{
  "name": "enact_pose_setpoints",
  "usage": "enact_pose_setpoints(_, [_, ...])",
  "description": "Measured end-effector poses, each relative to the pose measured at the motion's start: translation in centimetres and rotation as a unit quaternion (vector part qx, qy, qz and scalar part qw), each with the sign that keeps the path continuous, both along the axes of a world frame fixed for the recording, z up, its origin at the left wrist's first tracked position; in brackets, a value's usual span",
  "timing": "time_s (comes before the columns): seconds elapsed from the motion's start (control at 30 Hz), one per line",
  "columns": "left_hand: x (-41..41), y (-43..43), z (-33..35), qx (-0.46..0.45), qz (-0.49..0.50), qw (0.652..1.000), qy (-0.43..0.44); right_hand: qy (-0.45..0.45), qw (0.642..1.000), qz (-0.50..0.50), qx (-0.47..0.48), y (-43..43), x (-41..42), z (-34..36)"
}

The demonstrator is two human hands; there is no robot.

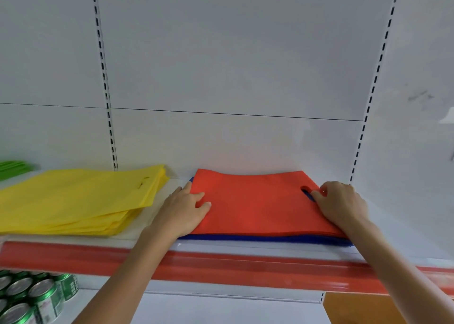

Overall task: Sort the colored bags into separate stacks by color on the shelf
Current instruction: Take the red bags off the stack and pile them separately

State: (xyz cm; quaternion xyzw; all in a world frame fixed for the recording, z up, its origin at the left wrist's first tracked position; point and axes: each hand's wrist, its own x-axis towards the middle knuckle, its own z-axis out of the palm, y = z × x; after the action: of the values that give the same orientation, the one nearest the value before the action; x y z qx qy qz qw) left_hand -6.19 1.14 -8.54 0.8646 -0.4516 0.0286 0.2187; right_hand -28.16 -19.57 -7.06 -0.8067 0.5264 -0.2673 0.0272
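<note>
The shelf [245, 247] runs left to right across the view. On it the stack of yellow bags [81, 196] takes the left part, with a few green bags [12, 166] at the far left edge.

Right of centre lie the red bags [258, 205], flat on top of the blue bags [270, 239], whose edge shows along the front and at the back left corner. The long axis of the red bags follows the shelf, so their two short ends face the two hands.

The left hand [183, 208] rests on the left end, fingers fairly straight on the red fabric, gripping nothing that shows. The right hand [341, 203] sits on the right end with curled fingers beside the handle slot [307, 192]; whether it pinches the fabric cannot be told.

Both hands are equally near. The next move likely turns on separating red from blue at that layered edge, then carrying the red bags sideways along their long axis.
</note>
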Motion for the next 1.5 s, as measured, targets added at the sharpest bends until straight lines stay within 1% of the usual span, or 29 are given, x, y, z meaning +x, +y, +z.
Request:
enact_pose_setpoints(0.23, [0.2, 0.0, 0.0, -0.066, 0.011, 0.996, -0.059, -0.019, 0.999, 0.007, -0.030, 0.1, 0.1, 0.0])
enact_pose_setpoints(0.33, [0.2, 0.1, 0.1, -0.081, 0.019, 0.995, -0.053, -0.014, 0.999, 0.013, -0.025, 0.0, 0.2, 0.3])
enact_pose_setpoints(0.57, [0.0, 0.1, 0.4, -0.069, 0.038, 0.997, -0.011, -0.004, 0.999, 0.029, -0.036, 0.3, 0.0, 1.1])
enact_pose_setpoints(0.7, [-0.1, 0.1, 0.6, -0.077, 0.037, 0.996, -0.001, 0.022, 0.999, 0.015, -0.032, 0.6, -0.2, 1.9])
enact_pose_setpoints(0.83, [-0.2, 0.1, 1.3, -0.073, 0.020, 0.997, -0.021, 0.059, 0.998, 0.005, -0.029, 0.8, -0.2, 3.1])
enact_pose_setpoints(1.03, [0.2, 1.2, 3.6, -0.073, -0.011, 0.996, -0.055, 0.051, 0.998, -0.001, -0.024, 1.7, -0.2, 4.9])
enact_pose_setpoints(1.17, [1.5, 2.5, 5.4, -0.077, -0.008, 0.994, -0.081, 0.055, 0.998, -0.001, -0.033, 2.7, 0.7, 5.9])
enact_pose_setpoints(1.37, [5.9, 7.3, 5.5, -0.097, 0.000, 0.993, -0.064, 0.062, 0.997, -0.001, -0.044, 7.0, 4.7, 5.5])
enact_pose_setpoints(1.5, [11.1, 11.9, 5.4, -0.106, 0.000, 0.992, -0.069, 0.025, 0.998, 0.006, -0.060, 11.4, 9.0, 5.9])
